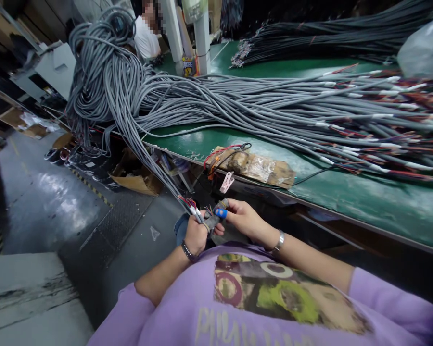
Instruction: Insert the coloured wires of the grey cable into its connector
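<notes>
Closed around the ends of several grey cables (166, 180), my left hand (196, 235) is low in front of my body. White sleeves (195, 210) and thin coloured wires (189, 201) stick out at these ends. My right hand (243, 218) is beside it, thumb and fingers pinched together near fine bare wire tips. What exactly sits in that pinch is too small to make out. A blue cover (221, 213) is on the right thumb, and dark grey wraps cover some fingertips.
A large bundle of grey cables (216, 103) lies across the green table (187, 143). On its near edge are a taped board (263, 168) and a pink clip (227, 182). Black cables (310, 41) lie behind. A person (146, 38) sits at the back; a cardboard box (135, 180) stands below.
</notes>
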A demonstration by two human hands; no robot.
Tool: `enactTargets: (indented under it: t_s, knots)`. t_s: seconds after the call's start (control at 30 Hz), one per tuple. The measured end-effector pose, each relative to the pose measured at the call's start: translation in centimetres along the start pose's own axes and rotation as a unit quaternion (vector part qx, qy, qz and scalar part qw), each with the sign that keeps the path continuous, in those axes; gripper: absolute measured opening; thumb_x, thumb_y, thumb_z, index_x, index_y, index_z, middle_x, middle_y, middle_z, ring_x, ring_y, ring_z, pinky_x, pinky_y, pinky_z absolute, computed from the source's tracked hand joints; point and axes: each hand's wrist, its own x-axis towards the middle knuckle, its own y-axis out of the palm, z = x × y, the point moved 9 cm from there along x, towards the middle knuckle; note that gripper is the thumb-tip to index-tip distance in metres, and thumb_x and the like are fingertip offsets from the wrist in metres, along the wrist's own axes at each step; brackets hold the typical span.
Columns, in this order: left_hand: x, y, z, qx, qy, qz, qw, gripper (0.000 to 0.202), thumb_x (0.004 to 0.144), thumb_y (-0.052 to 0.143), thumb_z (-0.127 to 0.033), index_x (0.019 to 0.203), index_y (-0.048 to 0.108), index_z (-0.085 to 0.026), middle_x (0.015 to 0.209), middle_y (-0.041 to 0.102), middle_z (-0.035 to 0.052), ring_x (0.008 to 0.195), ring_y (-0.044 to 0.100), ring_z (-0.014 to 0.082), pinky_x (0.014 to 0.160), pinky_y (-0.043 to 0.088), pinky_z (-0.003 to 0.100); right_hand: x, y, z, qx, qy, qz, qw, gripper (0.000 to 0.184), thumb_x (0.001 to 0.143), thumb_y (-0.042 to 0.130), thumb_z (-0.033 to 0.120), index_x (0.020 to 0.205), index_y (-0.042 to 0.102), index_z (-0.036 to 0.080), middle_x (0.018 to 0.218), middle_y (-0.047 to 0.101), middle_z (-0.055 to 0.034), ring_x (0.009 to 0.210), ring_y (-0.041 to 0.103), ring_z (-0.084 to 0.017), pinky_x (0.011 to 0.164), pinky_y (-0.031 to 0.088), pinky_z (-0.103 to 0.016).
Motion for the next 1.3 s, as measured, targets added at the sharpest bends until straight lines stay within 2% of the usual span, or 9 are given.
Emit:
enactTargets:
  t_s: [0.2,0.33,0.47,0.6,0.83,0.93,1.1,1.23,1.3]
  knots:
    - [0.2,0.9,-1.2,0.041,-0.001,0.053,0.998,0.036,0.066,0.071,-0.047,0.064,0.057,-0.014,0.054,0.065,0.0055,0.045,0.061,0.0154,0.045,0.045,0.023,-0.1,-1.0,0.9,-0.012,-0.011,-0.021,1.000,0.040,0.067,0.067,0.057,0.068,0.053,0.019,0.054,0.054,0.0021,0.051,0.047,-0.011,0.053,0.041,-0.027]
    - [0.5,0.5,-1.6,-0.021,0.034,0.004,0.999,0.033,0.069,0.070,-0.045,0.067,0.057,-0.014,0.054,0.065,0.0043,0.048,0.062,0.0153,0.047,0.047,0.023,0.1,-1.7,1.0,-0.006,-0.020,-0.051,0.998,0.038,0.068,0.067,0.053,0.068,0.054,0.018,0.055,0.052,0.0029,0.051,0.044,-0.010,0.052,0.038,-0.026]
    - [0.6,-0.1,-1.1,-0.070,0.034,-0.044,0.996,0.032,0.068,0.071,-0.042,0.067,0.056,-0.014,0.053,0.064,0.0031,0.052,0.064,0.0160,0.053,0.050,0.026,0.1,-2.5,0.0,-0.014,-0.023,-0.079,0.997,0.036,0.067,0.070,0.050,0.066,0.054,0.017,0.058,0.050,0.0035,0.054,0.041,-0.009,0.054,0.037,-0.025]
    - [0.7,-0.5,-0.8,-0.091,0.022,-0.064,0.994,0.034,0.066,0.071,-0.045,0.072,0.057,-0.015,0.052,0.063,0.0022,0.051,0.064,0.0165,0.052,0.050,0.026,0.0,-2.8,-0.9,-0.021,-0.020,-0.090,0.995,0.036,0.067,0.069,0.049,0.065,0.053,0.017,0.058,0.048,0.0038,0.054,0.040,-0.009,0.053,0.035,-0.025]
    - [0.9,-0.7,-1.1,-0.091,0.029,-0.080,0.992,0.035,0.066,0.070,-0.047,0.070,0.057,-0.015,0.048,0.060,0.0001,0.045,0.060,0.0136,0.048,0.047,0.023,-0.2,-2.1,-1.0,-0.004,-0.011,-0.053,0.999,0.037,0.066,0.070,0.050,0.066,0.056,0.016,0.060,0.052,0.0022,0.056,0.042,-0.009,0.055,0.038,-0.025]
    - [0.9,-0.8,-1.5,-0.083,0.025,-0.088,0.992,0.035,0.064,0.072,-0.046,0.069,0.057,-0.015,0.048,0.059,-0.0005,0.040,0.055,0.0109,0.044,0.044,0.022,-0.2,-2.6,-1.4,0.002,-0.008,-0.058,0.998,0.037,0.068,0.068,0.052,0.069,0.058,0.017,0.060,0.052,0.0019,0.055,0.043,-0.009,0.054,0.038,-0.024]
    - [0.8,0.0,-2.3,-0.086,0.021,-0.036,0.995,0.032,0.062,0.074,-0.042,0.065,0.059,-0.013,0.047,0.059,0.0000,0.037,0.051,0.0092,0.037,0.040,0.020,0.6,-4.8,-2.9,0.145,0.047,-0.113,0.982,0.042,0.074,0.060,0.058,0.074,0.058,0.016,0.068,0.057,-0.0016,0.052,0.043,-0.008,0.050,0.040,-0.023]
    - [1.0,1.2,-2.5,-0.075,0.004,0.024,0.997,0.030,0.063,0.074,-0.040,0.065,0.062,-0.012,0.047,0.059,0.0004,0.035,0.050,0.0088,0.035,0.039,0.020,1.7,-3.9,-2.6,0.253,0.121,-0.053,0.958,0.035,0.077,0.060,0.051,0.083,0.061,0.017,0.081,0.062,-0.0052,0.054,0.048,-0.009,0.050,0.043,-0.023]
    - [1.2,1.7,-2.6,-0.069,-0.002,0.037,0.997,0.031,0.063,0.073,-0.041,0.064,0.061,-0.013,0.046,0.058,0.0003,0.034,0.049,0.0083,0.035,0.038,0.019,2.2,-3.1,-1.6,0.254,0.116,-0.015,0.960,0.033,0.076,0.061,0.049,0.085,0.061,0.017,0.079,0.062,-0.0043,0.055,0.048,-0.010,0.051,0.043,-0.024]
